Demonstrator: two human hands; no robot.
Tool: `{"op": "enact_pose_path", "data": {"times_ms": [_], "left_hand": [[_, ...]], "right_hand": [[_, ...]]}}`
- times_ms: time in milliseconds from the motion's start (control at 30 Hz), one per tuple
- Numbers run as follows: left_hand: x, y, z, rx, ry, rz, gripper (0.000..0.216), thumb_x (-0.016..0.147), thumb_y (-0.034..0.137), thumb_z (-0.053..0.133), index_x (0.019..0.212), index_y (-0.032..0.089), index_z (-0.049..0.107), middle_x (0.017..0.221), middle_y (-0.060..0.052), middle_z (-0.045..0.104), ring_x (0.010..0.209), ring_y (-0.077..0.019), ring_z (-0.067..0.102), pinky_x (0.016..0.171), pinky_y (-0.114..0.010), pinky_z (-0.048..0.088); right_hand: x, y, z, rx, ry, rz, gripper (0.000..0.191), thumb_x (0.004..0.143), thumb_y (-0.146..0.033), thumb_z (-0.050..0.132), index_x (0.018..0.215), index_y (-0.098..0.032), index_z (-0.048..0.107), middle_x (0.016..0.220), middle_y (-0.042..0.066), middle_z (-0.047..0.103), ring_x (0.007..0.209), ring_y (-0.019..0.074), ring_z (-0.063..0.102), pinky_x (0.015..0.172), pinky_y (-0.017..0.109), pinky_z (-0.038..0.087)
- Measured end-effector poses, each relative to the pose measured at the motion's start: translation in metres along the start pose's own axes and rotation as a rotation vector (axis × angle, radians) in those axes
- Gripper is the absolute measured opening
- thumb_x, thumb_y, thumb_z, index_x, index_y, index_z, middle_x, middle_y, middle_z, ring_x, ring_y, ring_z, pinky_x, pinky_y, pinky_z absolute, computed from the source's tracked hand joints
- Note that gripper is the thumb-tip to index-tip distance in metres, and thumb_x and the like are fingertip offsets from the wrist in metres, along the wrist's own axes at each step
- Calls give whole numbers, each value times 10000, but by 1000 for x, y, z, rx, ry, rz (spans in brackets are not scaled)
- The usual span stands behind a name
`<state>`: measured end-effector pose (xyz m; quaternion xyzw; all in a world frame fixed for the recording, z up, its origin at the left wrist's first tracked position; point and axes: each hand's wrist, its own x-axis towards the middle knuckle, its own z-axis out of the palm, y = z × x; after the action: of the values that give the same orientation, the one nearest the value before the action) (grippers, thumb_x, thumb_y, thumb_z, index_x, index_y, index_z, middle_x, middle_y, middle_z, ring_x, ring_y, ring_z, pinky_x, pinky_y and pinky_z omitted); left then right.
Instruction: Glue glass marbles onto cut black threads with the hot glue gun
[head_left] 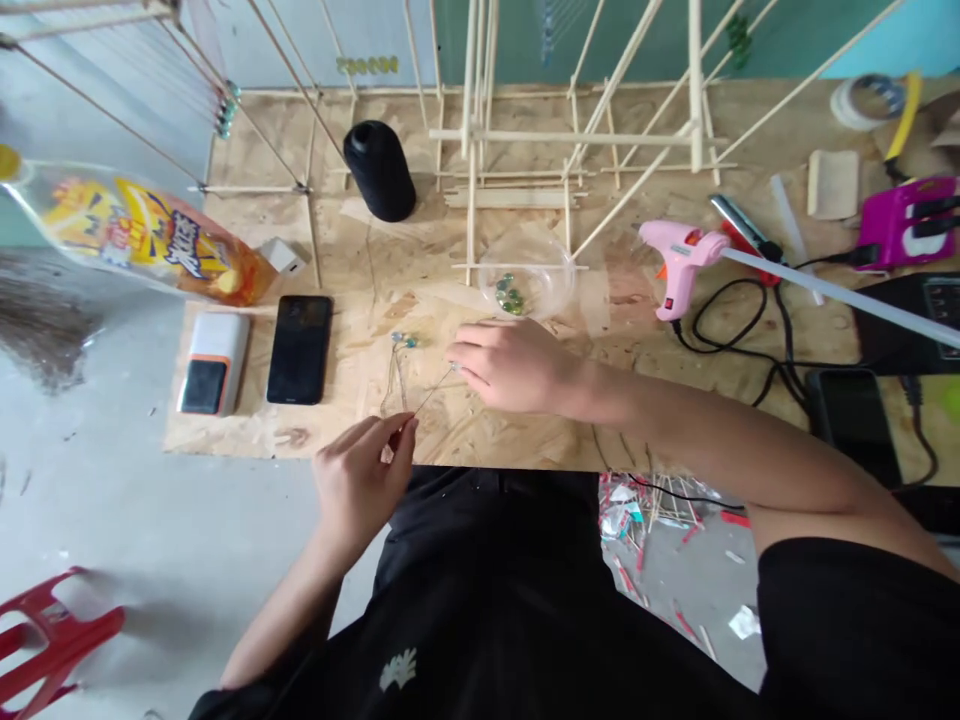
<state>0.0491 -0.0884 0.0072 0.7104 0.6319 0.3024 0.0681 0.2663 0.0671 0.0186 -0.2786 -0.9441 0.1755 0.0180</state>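
Just below the clear bowl [559,278], your right hand [517,365] and left hand [360,485] each pinched an end of one thin thread [431,396].

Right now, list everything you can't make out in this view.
Head view only:
The thin strand pinched by the left hand: too fine to tell thread from wire.
The right hand: curled fingers hide its grip on the strand's far end.
The beads in the clear bowl: too small to count.
The red stool: cut off by the left edge.
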Motion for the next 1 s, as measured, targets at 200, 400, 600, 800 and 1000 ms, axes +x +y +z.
{"op": "enact_pose_path", "data": {"times_ms": [200, 400, 600, 800, 1000], "left_hand": [[-30, -5, 14, 227, 92, 76, 61, 999, 171, 787, 947, 199, 771, 643, 46, 704, 553, -131, 658, 579, -293, 464], [-38, -11, 18, 241, 122, 64, 69, 989, 160, 786, 956, 217, 766, 631, 39, 701, 553, -143, 643, 584, -316, 438], [-37, -15, 18, 238, 105, 69, 63, 995, 158, 782, 984, 213, 752, 638, 38, 699, 561, -153, 658, 576, -338, 432], [-41, -11, 19, 220, 83, 71, 61, 993, 191, 806, 1031, 205, 762, 679, 36, 725, 576, -158, 686, 569, -336, 454], [-47, -7, 17, 307, 51, 64, 178, 984, 334, 844, 1079, 203, 771, 683, 21, 727, 594, -195, 725, 551, -351, 469]], "right_hand": [[36, -10, 3, -110, -43, -21, 321, 1068, -93, 502, 1182, -131, 799, 1167, 141, 797, 959, 232, 686, 768, 388, 421], [55, -5, 15, -135, -12, -23, 315, 1062, -99, 508, 1183, -136, 796, 1169, 137, 795, 979, 239, 678, 763, 387, 406], [62, -3, 18, -150, -21, -19, 343, 1050, -87, 482, 1186, -132, 794, 1185, 146, 783, 1025, 259, 687, 814, 404, 441], [65, -3, 14, -129, -48, -4, 343, 1050, -75, 489, 1173, -133, 804, 1188, 148, 774, 1025, 264, 679, 831, 419, 450], [64, -4, 14, -86, -69, 8, 363, 1046, -41, 472, 1164, -106, 809, 1178, 163, 757, 1036, 257, 687, 881, 417, 503]]}}
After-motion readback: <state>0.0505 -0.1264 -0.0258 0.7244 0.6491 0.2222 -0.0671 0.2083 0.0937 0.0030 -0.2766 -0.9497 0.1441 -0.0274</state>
